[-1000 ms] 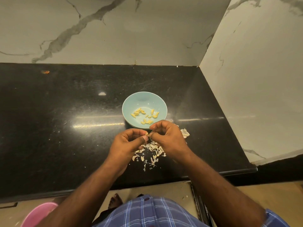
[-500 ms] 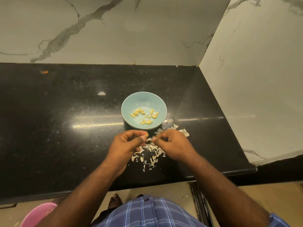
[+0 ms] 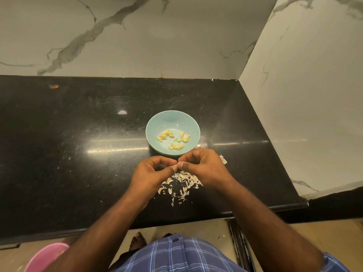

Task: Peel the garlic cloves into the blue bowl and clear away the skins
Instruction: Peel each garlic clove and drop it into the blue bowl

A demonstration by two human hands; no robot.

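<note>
Dim warm light, glare streak across black counter (image 3: 78, 154), wide-angle bending at edges, focus sharp

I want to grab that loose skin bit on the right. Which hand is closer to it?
Right. The right hand sits just beside the loose skin bit; the left hand is farther away.

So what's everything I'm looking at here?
bowl: one, pale blue, mid-counter, just beyond the hands
peeled cloves: about a dozen, yellow, inside the bowl
skins: one scattered pile, whitish, on the counter under the hands
counter: one, black, glossy
walls: two, white marble, behind and right
tub: one, pink, on the floor, bottom left, partly seen
left hand: pinches a small pale piece, likely a clove
right hand: pinches the same piece
shirt: blue check, bottom edge
</note>
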